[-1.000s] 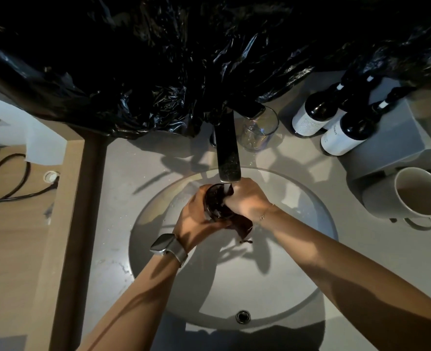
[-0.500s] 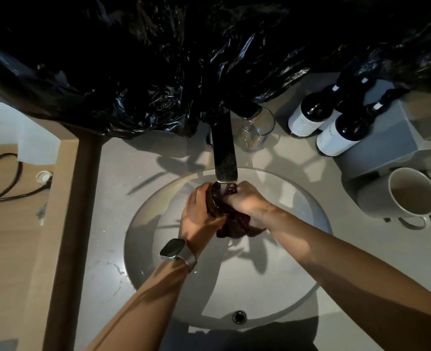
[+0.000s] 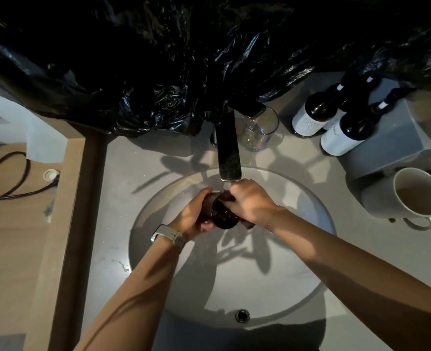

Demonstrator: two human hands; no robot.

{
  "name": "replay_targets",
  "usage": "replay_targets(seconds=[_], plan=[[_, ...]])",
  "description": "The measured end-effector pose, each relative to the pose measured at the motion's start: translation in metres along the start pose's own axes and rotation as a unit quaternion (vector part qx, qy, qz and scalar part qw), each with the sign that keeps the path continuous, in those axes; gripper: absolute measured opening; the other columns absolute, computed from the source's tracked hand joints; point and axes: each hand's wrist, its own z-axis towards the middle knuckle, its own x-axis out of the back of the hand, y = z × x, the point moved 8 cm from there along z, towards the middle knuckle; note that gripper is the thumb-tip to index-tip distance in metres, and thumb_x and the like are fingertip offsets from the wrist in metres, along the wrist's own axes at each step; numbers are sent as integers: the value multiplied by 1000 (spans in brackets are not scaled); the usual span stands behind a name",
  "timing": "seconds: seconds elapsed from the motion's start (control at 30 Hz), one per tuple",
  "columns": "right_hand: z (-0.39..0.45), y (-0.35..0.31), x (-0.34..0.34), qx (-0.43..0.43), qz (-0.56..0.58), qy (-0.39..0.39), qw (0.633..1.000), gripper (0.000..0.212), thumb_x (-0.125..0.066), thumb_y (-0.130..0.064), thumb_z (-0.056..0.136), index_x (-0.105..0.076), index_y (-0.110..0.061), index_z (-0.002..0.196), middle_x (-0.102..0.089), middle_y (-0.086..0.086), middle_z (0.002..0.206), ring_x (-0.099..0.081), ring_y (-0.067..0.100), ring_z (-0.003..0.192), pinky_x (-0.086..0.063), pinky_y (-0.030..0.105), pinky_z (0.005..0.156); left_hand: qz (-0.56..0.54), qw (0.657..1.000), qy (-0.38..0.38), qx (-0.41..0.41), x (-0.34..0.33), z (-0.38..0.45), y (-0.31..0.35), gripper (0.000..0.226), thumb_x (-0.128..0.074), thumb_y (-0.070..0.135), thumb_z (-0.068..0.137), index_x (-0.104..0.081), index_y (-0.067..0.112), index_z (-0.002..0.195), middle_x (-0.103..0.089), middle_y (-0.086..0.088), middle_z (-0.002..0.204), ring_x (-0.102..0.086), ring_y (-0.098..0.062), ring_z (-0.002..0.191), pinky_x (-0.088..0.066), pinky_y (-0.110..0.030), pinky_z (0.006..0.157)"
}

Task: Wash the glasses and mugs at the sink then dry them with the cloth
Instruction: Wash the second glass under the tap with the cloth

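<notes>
black plastic sheeting (image 3: 158, 72) hangs over the back of a grey counter (image 3: 123, 198), with the round sink (image 3: 234, 274) below it and the dark tap (image 3: 228, 153) running into the basin. compared with half a second ago, the dark glass (image 3: 220, 214) has been tipped so its mouth faces more toward the camera, and both hands sit slightly lower under the spout. the left hand (image 3: 194, 216) wraps its fingers round the glass body, while the right hand (image 3: 252, 201) is closed on a dark cloth (image 3: 247, 225) pressed at the rim. this looks like washing in progress on this piece, with drying not yet begun. a white mug (image 3: 407, 193) lies on its side on the right of the counter, and a clear glass (image 3: 260, 130) stands just beside the tap, near the dark bottles (image 3: 336, 122); whether either has been washed, i cannot tell.
</notes>
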Motion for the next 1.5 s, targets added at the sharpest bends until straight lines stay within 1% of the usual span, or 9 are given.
replay_targets(seconds=[0.23,0.47,0.63,0.77,0.93,1.07,1.17,1.3,1.5], plan=[[-2,43,-36,-287,472,10,834,12,-68,-17,88,-68,-7,95,-69,11,90,-61,18,70,-47,22,58,-90,983,86,-135,-7,13,13,49,-42,53,99,-62,9,110,-66,-4,77,-58,-11,55,-41,-24,48],[4,24,-11,-96,143,25,985,26,-67,-22,87,-67,-17,112,-70,9,106,-64,26,100,-33,15,73,-21,998,51,-12,3,11,7,57,-41,59,98,-61,6,100,-55,-12,64,-52,-21,39,-39,-19,32],[1,34,-10,-191,255,37,947,14,-66,-30,87,-65,-19,79,-69,11,86,-66,26,82,-46,27,67,-66,991,99,-61,1,17,-4,60,-47,59,96,-63,3,110,-60,-17,80,-54,-20,51,-45,-24,42],[0,38,-43,-284,418,-60,861,30,-70,-28,87,-70,-3,103,-70,13,90,-68,26,77,-55,29,69,-153,973,125,-117,-2,12,-12,59,-43,52,100,-61,1,123,-71,-18,97,-63,-15,63,-48,-21,47],[2,25,-17,-123,175,-15,977,24,-66,-27,89,-68,-14,109,-70,10,106,-64,29,103,-45,24,81,-92,994,55,-29,-1,2,-2,53,-53,62,87,-66,11,84,-55,-9,72,-45,-21,54,-40,-22,44],[8,21,-3,-108,160,-8,981,15,-67,-18,86,-67,-14,100,-68,11,99,-64,27,94,-39,22,73,-119,986,89,-70,-9,5,8,45,-49,45,99,-73,9,88,-67,-18,85,-58,-23,59,-44,-28,55],[4,36,-25,-229,318,-44,919,14,-60,-16,93,-56,-13,80,-63,14,88,-57,21,70,-46,25,62,-124,975,116,-140,-10,9,9,46,-50,41,97,-68,2,115,-69,-22,110,-65,-25,72,-51,-34,66],[-14,30,-70,-349,590,-78,725,11,-61,-13,93,-62,-9,82,-65,11,74,-60,22,58,-52,26,54,-70,965,147,-206,3,9,18,46,-53,39,94,-65,2,118,-69,-23,117,-68,-33,102,-57,-42,83],[-2,29,-17,-123,253,71,957,16,-72,-21,82,-66,-18,96,-70,4,94,-65,23,93,-39,20,69,-70,991,102,-48,6,10,4,50,-55,58,93,-68,12,111,-71,-7,89,-68,-20,71,-55,-30,55]])
